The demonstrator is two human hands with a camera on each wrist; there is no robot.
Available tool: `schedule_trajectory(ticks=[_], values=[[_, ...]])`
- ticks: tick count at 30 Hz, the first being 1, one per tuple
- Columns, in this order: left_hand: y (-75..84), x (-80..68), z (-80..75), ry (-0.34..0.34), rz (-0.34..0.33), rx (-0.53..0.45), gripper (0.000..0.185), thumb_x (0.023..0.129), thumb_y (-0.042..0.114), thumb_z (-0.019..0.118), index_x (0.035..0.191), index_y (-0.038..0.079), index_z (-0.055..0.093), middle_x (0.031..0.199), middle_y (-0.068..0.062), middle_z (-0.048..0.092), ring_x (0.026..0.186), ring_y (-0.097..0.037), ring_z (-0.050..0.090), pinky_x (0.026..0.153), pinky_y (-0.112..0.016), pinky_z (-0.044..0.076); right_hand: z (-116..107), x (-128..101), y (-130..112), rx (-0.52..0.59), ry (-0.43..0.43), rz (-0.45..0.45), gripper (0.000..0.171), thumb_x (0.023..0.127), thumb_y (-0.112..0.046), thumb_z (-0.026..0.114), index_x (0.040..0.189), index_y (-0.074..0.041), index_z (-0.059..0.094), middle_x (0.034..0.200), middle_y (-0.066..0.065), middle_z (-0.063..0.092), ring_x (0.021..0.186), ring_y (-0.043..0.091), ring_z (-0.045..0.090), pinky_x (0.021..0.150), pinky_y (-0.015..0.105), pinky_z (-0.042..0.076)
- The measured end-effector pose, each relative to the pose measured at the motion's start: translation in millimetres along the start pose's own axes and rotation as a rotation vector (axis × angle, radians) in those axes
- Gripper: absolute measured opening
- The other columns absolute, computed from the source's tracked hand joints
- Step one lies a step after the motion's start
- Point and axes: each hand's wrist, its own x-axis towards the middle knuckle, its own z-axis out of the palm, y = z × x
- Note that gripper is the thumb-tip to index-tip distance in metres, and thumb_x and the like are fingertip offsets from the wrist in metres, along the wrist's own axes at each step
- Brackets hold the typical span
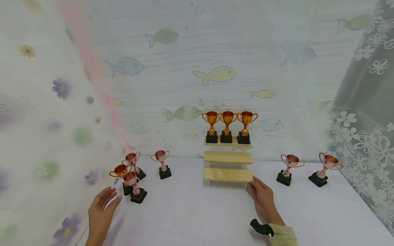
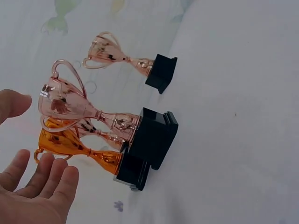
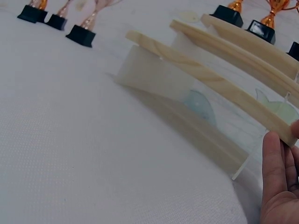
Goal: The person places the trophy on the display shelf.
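Two hands work low over the white table (image 1: 191,212). The left hand (image 1: 101,206) has its fingers (image 2: 44,175) spread and relaxed, gripping nothing, palm turned toward a cluster of small trophies near the table's left edge. Closest to it stand a rose trophy (image 1: 135,186) and a gold trophy (image 1: 121,174) on black bases, just beside each other, with another rose trophy (image 1: 133,164) behind them and a fourth (image 1: 162,163) a little to the right. The right hand (image 1: 263,196) lies with straight fingers (image 3: 275,163) together, their tips touching the right end of the lowest step of a wooden stepped stand (image 1: 227,174) at the table's back edge. Three gold trophies (image 1: 227,126) fill its top step. Two more rose trophies (image 1: 304,167) stand toward the right edge.
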Motion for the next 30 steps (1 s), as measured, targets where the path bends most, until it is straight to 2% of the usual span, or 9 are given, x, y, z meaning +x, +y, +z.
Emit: schedule_trajectory(ticks=[4,9,11,14,17,20,24,26,30], values=[[1.0,12.5,2.7,-0.115,-0.081,0.045,0.078,0.096,0.028,0.073,0.158,0.008,0.031,0.15,-0.017,0.048,0.108,0.006,0.051,0.078,0.002,0.045,0,0,0,-0.003,-0.004,0.002,0.056,0.105,-0.009,0.051,0.156,0.003,0.032,0.099,-0.013,0.067,0.098,0.0,0.067,0.099,0.019,0.052],[-1.7,22.7,6.7,-0.208,-0.128,-0.018,0.089,0.094,0.033,0.074,0.162,0.009,0.02,0.157,-0.019,0.041,0.107,0.009,0.053,0.08,0.0,0.046,1,2,2,0.001,0.0,-0.008,0.055,0.105,-0.008,0.051,0.155,0.005,0.033,0.099,-0.012,0.068,0.097,0.001,0.068,0.098,0.02,0.053],[-3.7,25.4,7.3,-0.233,-0.128,-0.051,0.089,0.095,0.03,0.074,0.162,0.008,0.019,0.152,-0.012,0.048,0.104,0.013,0.055,0.082,-0.001,0.047,1,2,3,0.005,0.003,-0.01,0.054,0.105,-0.007,0.051,0.154,0.006,0.033,0.098,-0.011,0.068,0.097,0.001,0.068,0.097,0.02,0.054],[-6.2,29.7,8.6,-0.249,-0.127,-0.103,0.086,0.094,0.026,0.075,0.161,0.008,0.022,0.128,0.011,0.063,0.1,0.016,0.059,0.084,-0.003,0.049,1,3,4,0.0,0.006,-0.017,0.054,0.104,-0.007,0.052,0.154,0.006,0.034,0.098,-0.011,0.068,0.096,0.001,0.068,0.097,0.02,0.054],[-6.5,33.2,9.9,-0.249,-0.136,-0.113,0.085,0.094,0.028,0.075,0.16,0.011,0.025,0.108,0.027,0.062,0.099,0.015,0.06,0.084,-0.004,0.049,1,5,5,0.0,0.015,-0.023,0.054,0.104,-0.007,0.054,0.153,0.006,0.035,0.099,-0.01,0.069,0.096,0.001,0.068,0.096,0.021,0.054],[-5.3,36.1,11.6,-0.261,-0.161,-0.072,0.089,0.093,0.041,0.074,0.162,0.017,0.023,0.129,0.012,0.062,0.098,0.015,0.06,0.084,-0.004,0.049,0,6,5,0.003,0.015,-0.025,0.054,0.104,-0.007,0.054,0.153,0.006,0.035,0.099,-0.01,0.069,0.096,0.001,0.068,0.096,0.02,0.054],[-4.7,38.5,13.5,-0.28,-0.186,-0.026,0.093,0.092,0.051,0.07,0.164,0.021,0.019,0.154,-0.011,0.044,0.096,0.014,0.06,0.087,-0.006,0.049,-1,7,6,0.002,0.01,-0.021,0.055,0.104,-0.007,0.053,0.154,0.006,0.034,0.098,-0.011,0.069,0.096,0.0,0.067,0.096,0.019,0.054],[-5.0,38.9,14.3,-0.28,-0.18,-0.032,0.092,0.093,0.048,0.07,0.164,0.02,0.019,0.147,-0.006,0.05,0.096,0.013,0.06,0.088,-0.008,0.051,-2,7,6,0.003,0.013,-0.02,0.055,0.104,-0.006,0.053,0.154,0.006,0.034,0.098,-0.011,0.069,0.096,0.0,0.068,0.096,0.02,0.054],[-5.8,38.1,16.6,-0.276,-0.129,-0.089,0.084,0.096,0.031,0.072,0.161,0.011,0.022,0.113,0.017,0.061,0.098,0.009,0.061,0.085,-0.01,0.054,-3,7,5,0.001,0.018,-0.024,0.055,0.104,-0.007,0.053,0.154,0.006,0.035,0.099,-0.01,0.069,0.096,0.001,0.068,0.096,0.02,0.054]])
